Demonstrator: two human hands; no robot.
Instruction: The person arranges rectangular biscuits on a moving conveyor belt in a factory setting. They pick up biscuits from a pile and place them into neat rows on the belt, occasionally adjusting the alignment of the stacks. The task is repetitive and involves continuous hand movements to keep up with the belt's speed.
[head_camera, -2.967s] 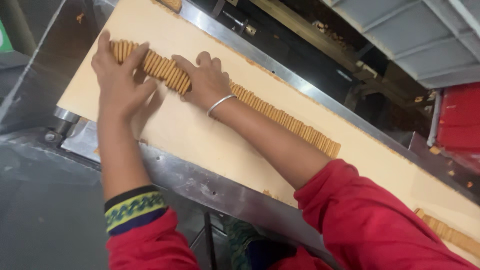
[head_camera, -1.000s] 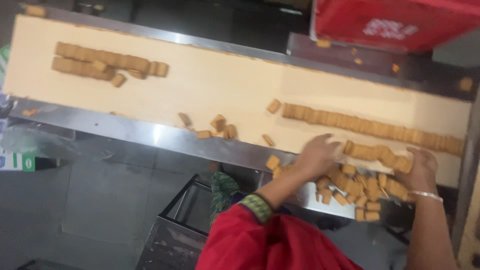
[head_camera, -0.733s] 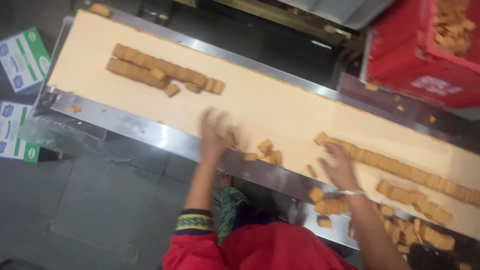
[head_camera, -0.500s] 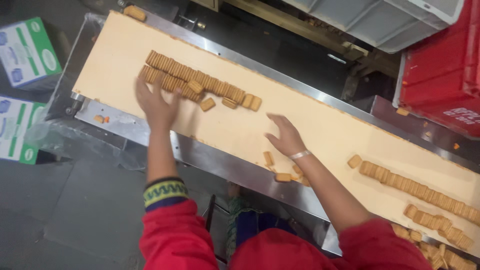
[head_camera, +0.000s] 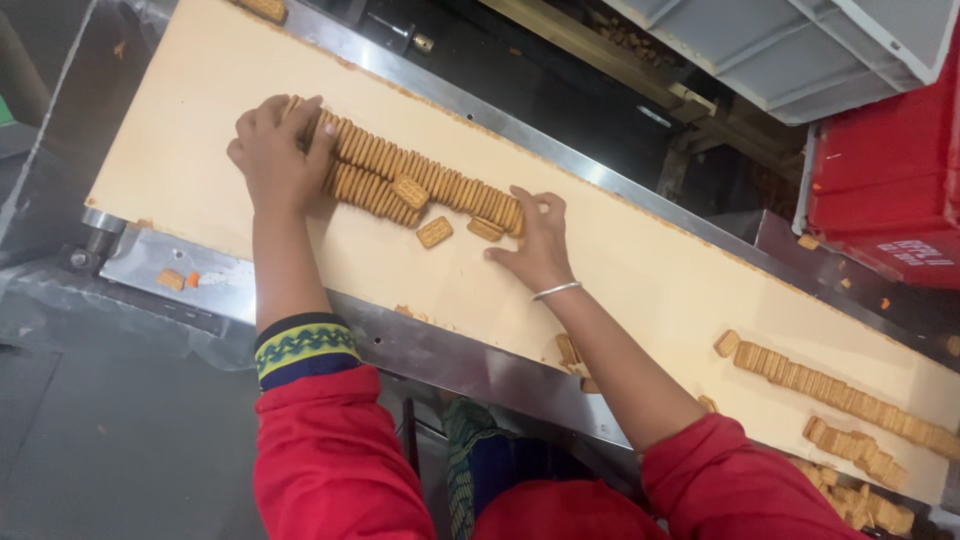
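A double row of brown biscuits (head_camera: 420, 185) stands on edge on a cream conveyor belt (head_camera: 620, 290). My left hand (head_camera: 277, 155) presses flat against the row's left end. My right hand (head_camera: 535, 240) rests against the row's right end, fingers spread, a silver bangle on the wrist. The row sits squeezed between both hands. Two loose biscuits (head_camera: 434, 232) lie flat just in front of the row. Both arms wear red sleeves.
More lines of biscuits (head_camera: 850, 395) lie on the belt at the lower right. A red crate (head_camera: 885, 180) stands at the right and a grey crate (head_camera: 790, 45) at the top. The belt's steel frame (head_camera: 200, 280) carries crumbs and broken pieces.
The view swung from the right part of the belt back to the left. My right hand moved left from the loose biscuits to the row's right end; my left hand stays at its left end.
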